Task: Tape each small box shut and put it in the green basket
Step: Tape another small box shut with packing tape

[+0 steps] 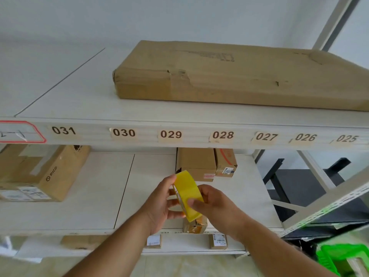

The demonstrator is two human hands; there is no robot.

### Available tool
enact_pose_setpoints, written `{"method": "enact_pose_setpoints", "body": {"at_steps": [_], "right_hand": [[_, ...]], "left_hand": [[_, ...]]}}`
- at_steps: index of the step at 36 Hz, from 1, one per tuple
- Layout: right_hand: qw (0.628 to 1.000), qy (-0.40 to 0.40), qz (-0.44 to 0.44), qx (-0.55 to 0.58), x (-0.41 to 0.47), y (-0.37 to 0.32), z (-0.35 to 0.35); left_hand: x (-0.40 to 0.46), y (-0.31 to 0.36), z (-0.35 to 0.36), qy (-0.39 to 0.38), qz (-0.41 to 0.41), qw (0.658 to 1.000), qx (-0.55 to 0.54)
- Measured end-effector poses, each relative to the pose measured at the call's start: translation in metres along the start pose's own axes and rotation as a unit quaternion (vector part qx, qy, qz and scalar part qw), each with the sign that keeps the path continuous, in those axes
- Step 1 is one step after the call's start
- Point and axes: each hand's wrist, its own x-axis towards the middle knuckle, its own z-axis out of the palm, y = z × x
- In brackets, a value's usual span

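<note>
A roll of yellow tape (188, 193) is held upright in front of the middle shelf by both hands. My left hand (161, 204) grips its left side, with the thumb on the roll's top edge. My right hand (211, 204) holds the right side, thumb pressed on the yellow band. Just below the roll a small brown box (194, 226) sits at the front edge of the middle shelf, partly hidden by the tape and hands. The green basket (339, 258) shows at the bottom right corner, low beside the rack.
A long flat carton (229, 76) lies on the top shelf above labels 031 to 025. On the middle shelf a PICO box (40, 176) stands left and two cartons (199, 162) stand at the back. Small labelled boxes (217, 240) sit on the lower shelf. A slotted rack post (339, 200) crosses at right.
</note>
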Motion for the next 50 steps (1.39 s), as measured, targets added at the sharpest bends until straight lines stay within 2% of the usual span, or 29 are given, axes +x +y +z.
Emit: {"method": "enact_pose_setpoints", "body": {"at_steps": [4,7,11,14,17,20,22,25,28,32,36,44,47,50], "right_hand": [[0.999,0.028,-0.020,0.000,-0.006,0.003,0.004],[0.999,0.022,-0.030,0.010,-0.012,0.002,0.008],[0.998,0.046,-0.028,-0.010,-0.015,-0.003,0.012],[0.997,0.074,-0.014,0.002,-0.018,-0.009,0.017],[0.993,0.095,0.006,0.071,-0.021,-0.017,0.018],[0.989,0.120,0.031,0.076,-0.024,-0.019,0.017],[0.987,0.124,0.052,0.090,-0.026,-0.020,0.016],[0.986,0.109,0.067,0.103,-0.031,-0.022,0.011],[0.990,0.086,0.054,0.099,-0.035,-0.026,0.003],[0.997,0.058,0.019,0.055,-0.039,-0.028,-0.007],[0.997,0.070,0.009,-0.004,-0.037,-0.020,-0.020],[0.999,0.042,-0.005,-0.023,-0.039,0.007,-0.044],[0.999,0.039,-0.002,-0.022,-0.044,0.015,-0.055],[0.999,0.035,-0.003,-0.015,-0.049,0.017,-0.063]], "left_hand": [[-0.011,0.003,0.008,0.026,0.095,0.992,0.084],[-0.021,0.007,0.010,0.035,0.130,0.982,0.134],[-0.026,0.009,0.005,0.084,0.188,0.950,0.236],[-0.033,0.004,0.004,0.095,0.263,0.906,0.318],[-0.044,-0.003,0.007,0.052,0.333,0.846,0.414],[-0.053,-0.011,0.009,0.019,0.345,0.755,0.557],[-0.058,-0.012,0.011,0.026,0.347,0.730,0.589],[-0.064,-0.010,0.014,0.044,0.349,0.732,0.584],[-0.068,-0.006,0.019,0.063,0.370,0.718,0.587],[-0.073,-0.002,0.035,0.093,0.364,0.729,0.572],[-0.074,0.007,0.056,0.089,0.347,0.715,0.600],[-0.071,0.017,0.092,0.056,0.229,0.792,0.563],[-0.066,0.014,0.105,0.058,0.210,0.803,0.555],[-0.065,0.012,0.116,0.063,0.207,0.796,0.565]]}}
